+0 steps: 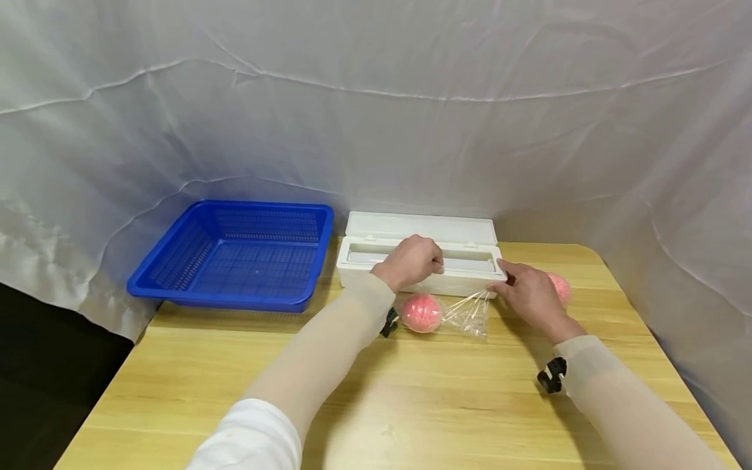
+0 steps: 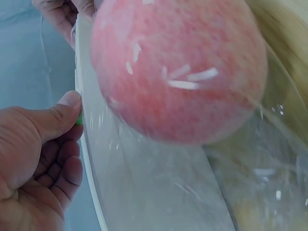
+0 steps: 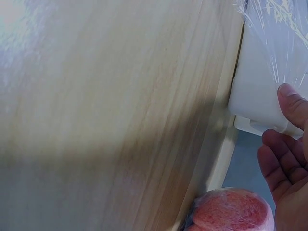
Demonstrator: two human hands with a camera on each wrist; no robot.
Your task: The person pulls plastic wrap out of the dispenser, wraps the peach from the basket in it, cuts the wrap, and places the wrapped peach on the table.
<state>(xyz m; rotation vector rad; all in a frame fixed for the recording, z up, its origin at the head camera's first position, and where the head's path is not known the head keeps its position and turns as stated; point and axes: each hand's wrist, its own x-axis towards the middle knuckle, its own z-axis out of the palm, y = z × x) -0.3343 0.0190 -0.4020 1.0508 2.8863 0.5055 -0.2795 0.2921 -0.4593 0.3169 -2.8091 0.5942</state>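
A white plastic wrap dispenser box (image 1: pixel 452 282) lies along the table's back edge, lid raised. My left hand (image 1: pixel 413 260) is over its front rim, pinching a small green slider (image 2: pixel 79 119) between thumb and curled finger. At the box's right end, my right hand (image 1: pixel 531 294) grips the corner, with the thumb on gathered clear plastic wrap (image 3: pixel 284 62). The wrap hangs down the front to a pink, peach-like fruit (image 1: pixel 422 313), which it covers. Another wrapped pink fruit (image 1: pixel 559 288) lies behind my right hand, partly hidden.
To the left of the box stands a blue plastic basket (image 1: pixel 229 301) with perforated walls. The wooden table (image 1: pixel 429 405) extends toward me. A pale grey curtain (image 1: pixel 376 130) hangs close behind the box and down both sides.
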